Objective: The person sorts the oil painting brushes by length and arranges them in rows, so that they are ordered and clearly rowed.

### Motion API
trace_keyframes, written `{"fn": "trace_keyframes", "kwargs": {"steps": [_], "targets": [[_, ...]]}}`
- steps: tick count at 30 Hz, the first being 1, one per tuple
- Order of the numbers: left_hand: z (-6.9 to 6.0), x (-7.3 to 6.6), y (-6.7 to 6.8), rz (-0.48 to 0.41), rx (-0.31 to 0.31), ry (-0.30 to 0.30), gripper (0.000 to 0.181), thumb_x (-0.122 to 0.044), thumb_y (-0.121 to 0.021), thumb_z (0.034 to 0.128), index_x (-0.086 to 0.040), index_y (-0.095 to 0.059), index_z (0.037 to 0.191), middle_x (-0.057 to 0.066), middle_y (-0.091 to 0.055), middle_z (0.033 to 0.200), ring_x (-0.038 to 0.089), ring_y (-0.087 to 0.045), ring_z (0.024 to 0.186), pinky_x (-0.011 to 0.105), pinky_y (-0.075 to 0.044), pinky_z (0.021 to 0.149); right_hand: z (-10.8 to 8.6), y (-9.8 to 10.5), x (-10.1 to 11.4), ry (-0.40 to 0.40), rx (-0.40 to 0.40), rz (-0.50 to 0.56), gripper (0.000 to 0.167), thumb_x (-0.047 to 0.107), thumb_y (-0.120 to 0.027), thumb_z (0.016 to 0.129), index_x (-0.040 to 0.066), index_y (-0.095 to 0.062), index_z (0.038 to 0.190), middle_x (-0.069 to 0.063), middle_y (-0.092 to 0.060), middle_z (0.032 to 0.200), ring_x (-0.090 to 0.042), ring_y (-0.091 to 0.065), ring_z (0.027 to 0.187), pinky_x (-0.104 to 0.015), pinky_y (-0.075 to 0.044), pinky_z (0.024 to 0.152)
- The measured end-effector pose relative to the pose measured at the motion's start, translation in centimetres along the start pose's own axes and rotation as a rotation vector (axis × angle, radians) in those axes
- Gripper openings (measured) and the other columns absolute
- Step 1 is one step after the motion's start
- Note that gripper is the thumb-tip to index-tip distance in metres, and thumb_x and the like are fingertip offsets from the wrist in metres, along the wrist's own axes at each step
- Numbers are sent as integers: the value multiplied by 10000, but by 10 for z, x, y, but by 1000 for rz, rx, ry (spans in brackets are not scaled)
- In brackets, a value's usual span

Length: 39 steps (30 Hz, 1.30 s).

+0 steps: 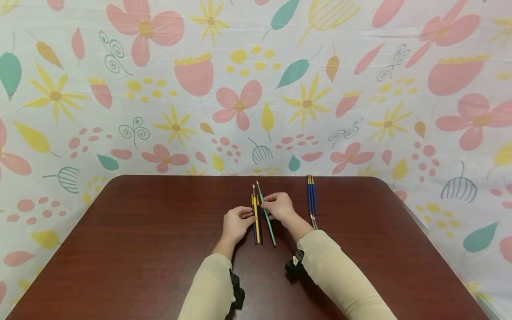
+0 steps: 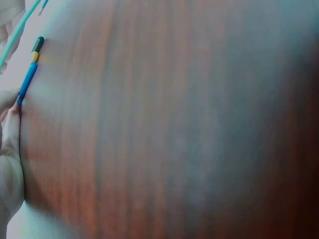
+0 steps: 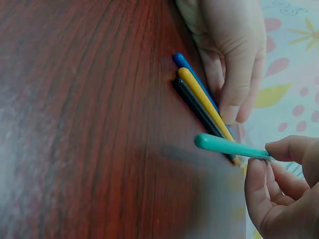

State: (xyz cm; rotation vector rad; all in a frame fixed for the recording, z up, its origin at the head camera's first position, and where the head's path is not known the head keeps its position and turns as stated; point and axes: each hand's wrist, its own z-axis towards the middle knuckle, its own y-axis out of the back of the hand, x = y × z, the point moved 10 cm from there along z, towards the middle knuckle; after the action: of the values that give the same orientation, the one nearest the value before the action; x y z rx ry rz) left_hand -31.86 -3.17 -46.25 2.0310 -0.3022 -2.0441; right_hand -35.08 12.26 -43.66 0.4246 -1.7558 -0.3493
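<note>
My right hand (image 1: pixel 281 207) pinches a teal paintbrush (image 1: pixel 269 223) between thumb and fingers, its bristle end pointing away from me. Just left of it, a blue paintbrush (image 3: pixel 180 60), a yellow paintbrush (image 3: pixel 199 93) and a black paintbrush (image 3: pixel 193 103) lie side by side on the table. My left hand (image 1: pixel 236 225) is at the left side of this row, thumb and fingers pinching the blue paintbrush; the thumb tip also lies against the yellow one. In the right wrist view, the teal handle slants across near the black paintbrush.
Several blue paintbrushes (image 1: pixel 312 195) lie together at the back right of the dark red-brown table (image 1: pixel 160 249). Below them, pale brush tips (image 1: pixel 314 220) show, partly hidden by my right forearm. A floral cloth (image 1: pixel 240 146) hangs behind the table's far edge.
</note>
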Motion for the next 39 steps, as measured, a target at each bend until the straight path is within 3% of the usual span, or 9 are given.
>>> {"fn": "trace_keyframes", "kwargs": {"steps": [9,17,24,33,39], "targets": [[-1,-2,1,2,-7,-17,248,-119,-710,841,-38,-696,1076,109,-718,1030,225,-682,989,342,-560,830,-6,14,-3,-5,17,76,321,112,-627,887,1,-623,1188,-129,-645,905,-147,-592,668,-291,-571,574],[-1,-1,0,-9,4,3,249,-114,-705,846,-48,-692,1086,105,-713,1048,226,-675,1008,342,-560,834,-12,31,-4,21,40,99,361,115,-584,910,-28,-566,1242,-159,-635,1020,-159,-592,707,-310,-580,615],[-3,-3,2,-9,3,2,254,-105,-700,849,-39,-689,1094,111,-710,1052,232,-673,1013,345,-559,839,-21,49,-6,51,61,91,396,121,-569,916,-43,-530,1273,-170,-625,1070,-158,-619,747,-311,-582,624],[-3,-3,2,-6,1,-3,251,-106,-699,848,-43,-691,1091,112,-711,1053,230,-671,1019,345,-560,835,-28,73,-10,100,108,93,440,103,-504,944,-43,-425,1351,-308,-560,1184,-152,-612,721,-326,-584,620],[-2,-1,1,1,-1,4,249,-110,-703,846,-49,-693,1087,107,-712,1051,225,-672,1016,343,-559,838,-33,87,-14,111,136,70,522,90,-497,941,-25,-336,1424,-312,-557,1173,-159,-605,731,-367,-588,653]]}}
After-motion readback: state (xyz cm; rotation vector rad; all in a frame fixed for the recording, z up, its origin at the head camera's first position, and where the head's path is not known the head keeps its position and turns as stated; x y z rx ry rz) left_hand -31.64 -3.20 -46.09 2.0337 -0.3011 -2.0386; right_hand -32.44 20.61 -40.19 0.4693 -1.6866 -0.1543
